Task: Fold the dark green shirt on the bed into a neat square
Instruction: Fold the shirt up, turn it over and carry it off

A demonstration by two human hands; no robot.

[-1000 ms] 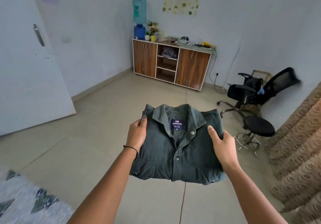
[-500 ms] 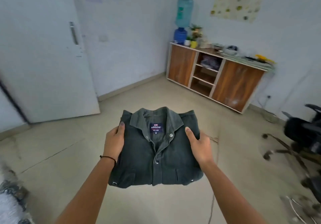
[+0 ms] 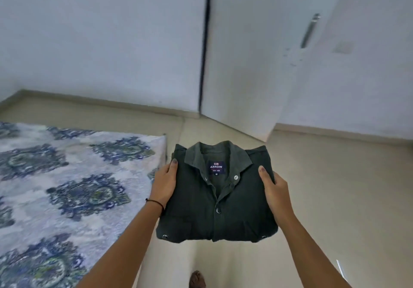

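The dark green shirt [image 3: 237, 207] is folded into a compact square, collar and label facing up, buttons down the middle. I hold it in the air over the floor, just right of the bed's corner. My left hand [image 3: 162, 186] grips its left edge with the thumb on top. My right hand [image 3: 276, 190] grips the right edge the same way. The fingers of both hands are hidden under the cloth.
The bed [image 3: 67, 189], covered with a blue and white patterned sheet, fills the lower left. A white door [image 3: 257, 60] with a metal handle [image 3: 309, 31] stands behind. Beige tiled floor [image 3: 335, 187] lies to the right. My bare foot [image 3: 197, 280] shows at the bottom.
I have turned left with the folded shirt held in both hands. The cabinet and chair have left the view; the door and the bed have come in.
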